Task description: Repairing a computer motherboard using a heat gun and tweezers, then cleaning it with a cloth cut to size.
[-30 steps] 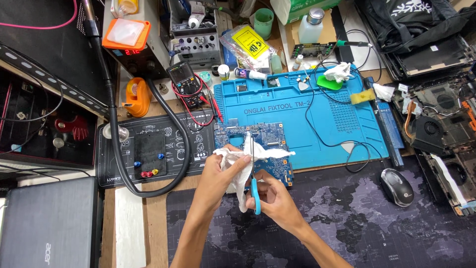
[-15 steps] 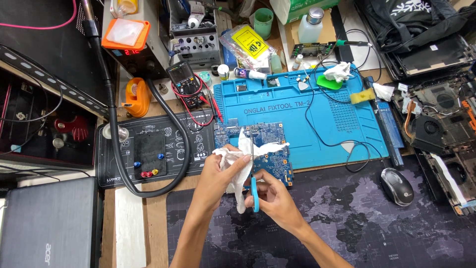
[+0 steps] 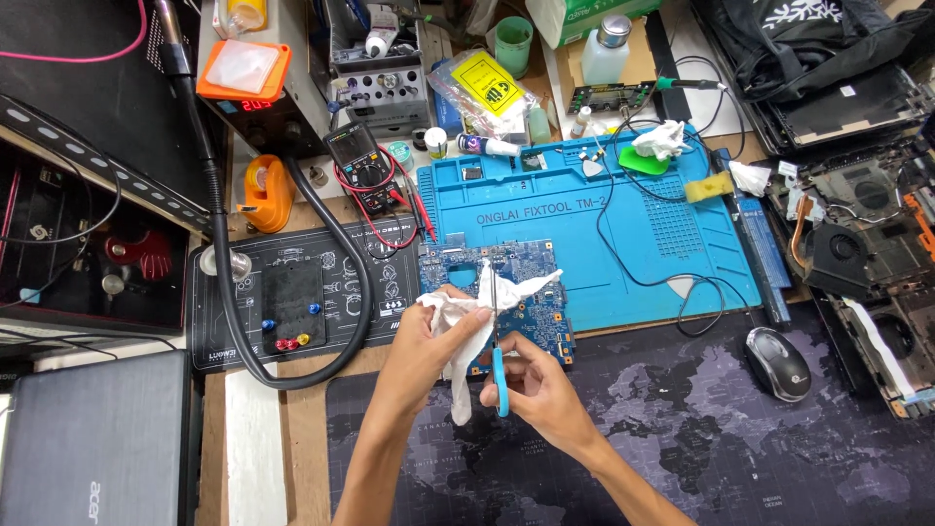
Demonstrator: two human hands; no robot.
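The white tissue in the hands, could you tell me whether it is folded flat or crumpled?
Crumpled. The white tissue is bunched in the left hand, loose ends trailing, while the right hand holds blue-handled scissors against it.

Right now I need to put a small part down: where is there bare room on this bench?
Bare: the dark desk mat below the mouse, and the blue mat's middle above the circuit board. Crowded: the bench's back edge and right side.
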